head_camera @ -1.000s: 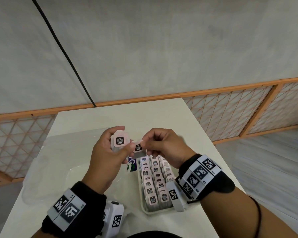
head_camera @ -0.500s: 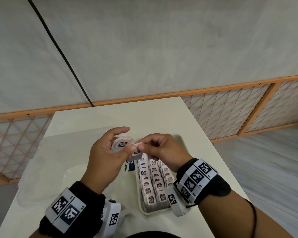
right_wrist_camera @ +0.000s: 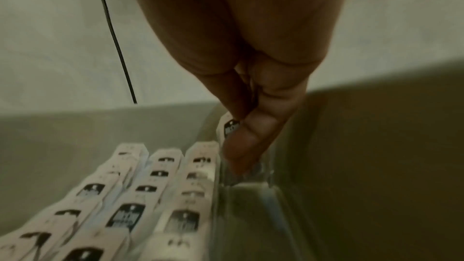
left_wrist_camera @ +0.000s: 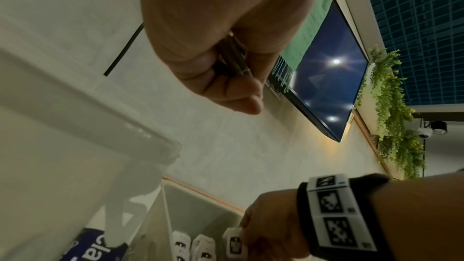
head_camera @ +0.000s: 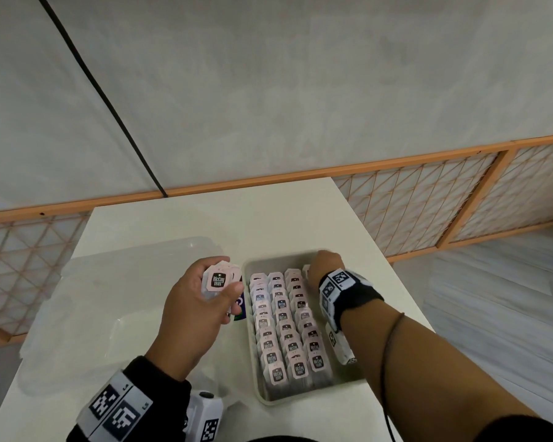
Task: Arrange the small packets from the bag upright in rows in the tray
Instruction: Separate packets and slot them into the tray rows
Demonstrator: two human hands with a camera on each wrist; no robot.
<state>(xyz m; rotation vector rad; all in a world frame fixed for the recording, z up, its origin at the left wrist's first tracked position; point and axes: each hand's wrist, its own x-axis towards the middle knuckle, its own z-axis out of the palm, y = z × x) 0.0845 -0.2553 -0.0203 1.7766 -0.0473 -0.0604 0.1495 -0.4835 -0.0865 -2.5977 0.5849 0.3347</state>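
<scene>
My right hand (head_camera: 324, 264) pinches one tea packet (right_wrist_camera: 229, 126) upright, label end up, at the tray's (head_camera: 304, 398) far right corner beside three standing rows (head_camera: 283, 327). My left hand (head_camera: 201, 301) grips a packet stack (head_camera: 219, 279).

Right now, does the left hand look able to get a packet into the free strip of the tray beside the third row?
Probably not directly: the right hand sits over that strip of the tray, pinching a packet there. The left hand holds its stack outside the tray's left wall.

Office-like room: wall screen (left_wrist_camera: 326, 70), security camera (left_wrist_camera: 424, 133), white table (head_camera: 205, 224).
</scene>
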